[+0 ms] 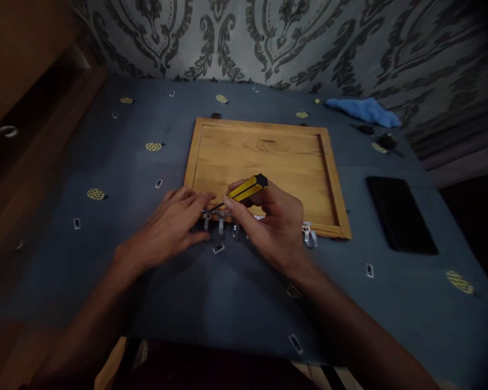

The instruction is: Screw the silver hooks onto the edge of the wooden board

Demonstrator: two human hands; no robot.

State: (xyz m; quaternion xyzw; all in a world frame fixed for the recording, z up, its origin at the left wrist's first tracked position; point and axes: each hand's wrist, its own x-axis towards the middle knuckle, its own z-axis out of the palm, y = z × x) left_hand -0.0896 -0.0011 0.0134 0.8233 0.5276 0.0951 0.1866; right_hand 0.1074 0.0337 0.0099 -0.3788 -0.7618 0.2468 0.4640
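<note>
A yellow and black screwdriver (pixel 246 189) is gripped in my right hand (pixel 278 222), its shaft slanting down to the left. The tip meets the left end of a metal hook rail (pixel 260 217) along the near edge of a framed wooden panel (pixel 264 154). My left hand (pixel 174 219) straddles the panel's near left corner, fingers over the edge and thumb below, close to the tip. Several silvery hooks, such as one hook (pixel 221 225), hang toward me from the rail. My right hand hides part of the rail.
A blue tablecloth (pixel 154 298) with pineapple prints covers the table. To the right lies a black phone-like slab (pixel 402 214). Behind it are a blue cloth (pixel 366 110) and dark sunglasses-like items (pixel 386 142). Wooden furniture (pixel 36 103) borders the left; a patterned wall covering (pixel 268 43) stands behind.
</note>
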